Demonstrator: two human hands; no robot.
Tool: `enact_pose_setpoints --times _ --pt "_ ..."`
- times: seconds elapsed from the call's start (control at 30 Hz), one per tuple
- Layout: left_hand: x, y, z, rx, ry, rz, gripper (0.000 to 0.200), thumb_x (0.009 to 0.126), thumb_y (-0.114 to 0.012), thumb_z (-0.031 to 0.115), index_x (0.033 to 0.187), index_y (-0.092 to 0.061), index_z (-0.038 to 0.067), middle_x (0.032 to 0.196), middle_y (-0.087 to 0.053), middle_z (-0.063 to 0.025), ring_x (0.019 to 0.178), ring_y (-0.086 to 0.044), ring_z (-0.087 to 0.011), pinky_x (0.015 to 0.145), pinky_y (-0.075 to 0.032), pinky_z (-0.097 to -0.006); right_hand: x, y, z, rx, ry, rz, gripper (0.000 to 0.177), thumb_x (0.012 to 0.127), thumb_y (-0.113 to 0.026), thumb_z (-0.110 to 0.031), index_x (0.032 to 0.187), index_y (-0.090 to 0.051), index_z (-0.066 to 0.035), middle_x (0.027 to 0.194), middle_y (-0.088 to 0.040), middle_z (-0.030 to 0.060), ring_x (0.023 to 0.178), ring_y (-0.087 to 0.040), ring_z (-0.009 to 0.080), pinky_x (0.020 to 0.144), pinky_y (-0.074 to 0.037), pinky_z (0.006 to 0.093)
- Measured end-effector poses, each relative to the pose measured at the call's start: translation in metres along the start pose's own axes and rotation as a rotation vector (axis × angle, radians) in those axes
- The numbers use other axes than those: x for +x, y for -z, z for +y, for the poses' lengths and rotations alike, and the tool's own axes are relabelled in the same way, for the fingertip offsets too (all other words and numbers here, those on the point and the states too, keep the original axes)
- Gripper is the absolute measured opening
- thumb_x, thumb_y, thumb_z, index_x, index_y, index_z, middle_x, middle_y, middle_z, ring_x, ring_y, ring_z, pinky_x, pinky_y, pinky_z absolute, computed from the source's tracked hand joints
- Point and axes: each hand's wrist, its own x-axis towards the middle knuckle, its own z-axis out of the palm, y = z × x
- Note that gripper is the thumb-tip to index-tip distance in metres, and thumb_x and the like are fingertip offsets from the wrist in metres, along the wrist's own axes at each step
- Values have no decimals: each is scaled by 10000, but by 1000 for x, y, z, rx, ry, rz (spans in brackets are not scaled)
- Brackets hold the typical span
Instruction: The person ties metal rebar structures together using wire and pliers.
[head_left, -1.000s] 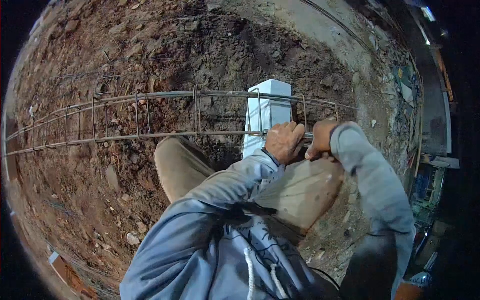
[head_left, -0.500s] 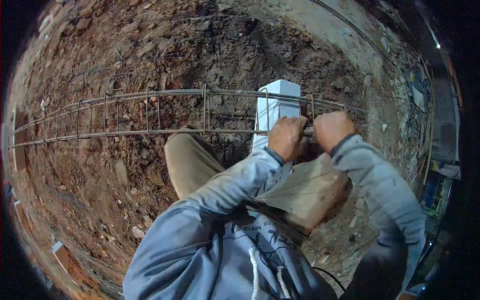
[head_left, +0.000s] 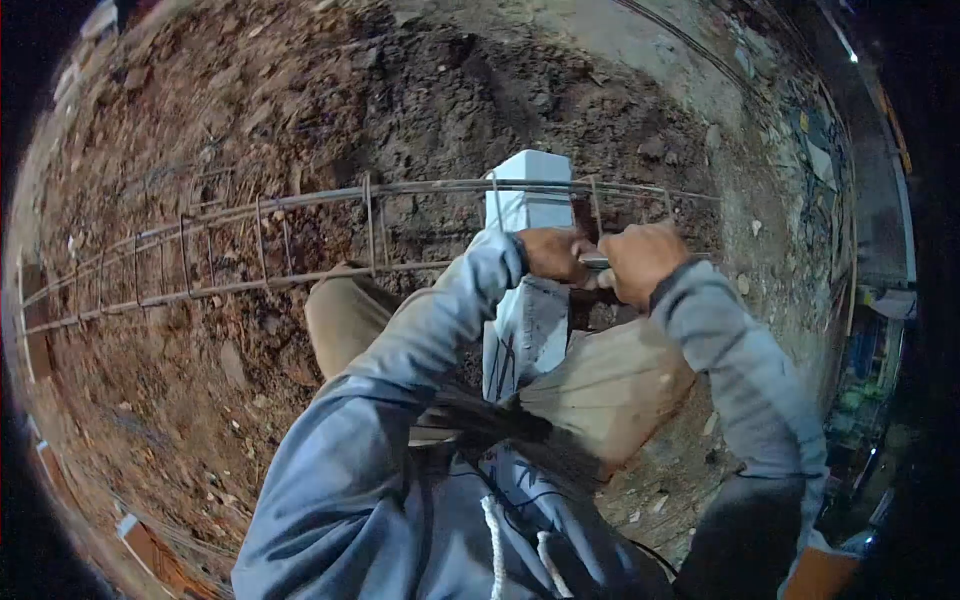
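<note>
A long rebar cage [head_left: 290,200] with wire stirrups runs from the far left across in front of my body. It passes over a white block [head_left: 540,165] that stands between my knees. My left hand [head_left: 555,254] is closed at the cage's near bar, just above the block. Beside it, my right hand [head_left: 640,262] is closed around a small metal tool [head_left: 594,260], whose end shows between the two hands. What the left fingers hold is hidden.
Rough brown soil with stones [head_left: 440,100] surrounds the cage. A brick [head_left: 145,545] lies at the lower left, and another block [head_left: 35,350] sits under the cage's left end. Long thin bars [head_left: 690,40] lie at the upper right.
The view has shifted, so cage and block appear further left. My left hand has turned sideways, fingers toward my right hand, and the metal tool now shows between them.
</note>
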Motion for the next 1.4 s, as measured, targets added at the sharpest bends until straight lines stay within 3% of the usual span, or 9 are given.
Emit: enact_pose_setpoints --times 0.2,0.53,0.67,0.77,0.93,1.13,1.2,1.3,1.4 --pt "-59 -50 35 291 -337 1284 470 758 -653 300 1102 -522 8 984 -575 -159 926 -550 -295 818 -425 -382 4 -58 93 656 35 -225 358 744 -626 -376 936 -635 -74 776 -632 149 738 -616 269 663 -461 372" --pt "10 -41 60 -901 -56 1007 332 873 -552 326 934 -552 0 877 -601 -64 770 -590 -122 665 -475 -262 7 -109 89 834 26 547 391 765 -626 -266 1123 -579 -116 851 -593 173 805 -558 321 750 -436 388" --pt "15 -40 53 -537 -35 1082 329 874 -552 310 878 -585 -17 754 -616 -81 672 -609 -152 596 -492 -271 6 -120 105 866 92 586 409 795 -617 -310 1147 -567 -108 810 -606 145 769 -580 264 728 -449 364" --pt "18 -38 53 -52 30 1088 317 887 -520 294 872 -593 -14 692 -616 -88 633 -612 -151 575 -483 -274 12 -137 127 1335 246 -24 499 816 -611 -401 1158 -541 -44 908 -627 83 752 -601 137 711 -474 305" --pt "31 -32 68 497 103 1027 287 880 -507 276 854 -589 3 668 -616 -113 602 -620 -209 556 -468 -310 37 -169 136 1824 496 -225 443 825 -624 -304 1146 -533 -13 948 -629 82 857 -583 134 800 -445 288" --pt "30 -23 81 680 18 1017 249 870 -536 233 853 -587 -10 733 -632 -116 629 -619 -196 575 -466 -296 61 -148 146 1835 384 -18 391 878 -552 -246 1205 -511 -35 1059 -570 31 1030 -500 147 882 -380 290" --pt "28 -29 85 111 97 1189 241 888 -523 202 871 -591 -28 766 -636 -86 642 -594 -135 587 -470 -269 66 -145 156 1890 344 -101 401 868 -557 -243 1201 -509 -25 1070 -580 77 977 -536 176 767 -439 326" --pt "6 -20 87 -181 30 1356 246 875 -551 198 817 -584 -39 707 -608 -65 627 -567 -115 581 -463 -255 68 -170 156 833 185 831 432 833 -563 -199 1225 -483 -34 967 -542 271 836 -535 367 704 -437 418" --pt "-13 -28 81 -215 75 1428 250 866 -566 206 811 -581 -37 726 -609 -79 637 -573 -125 583 -471 -272 59 -178 149 802 -121 729 496 834 -560 -155 1297 -409 -60 1019 -462 273 872 -482 417 772 -400 481"
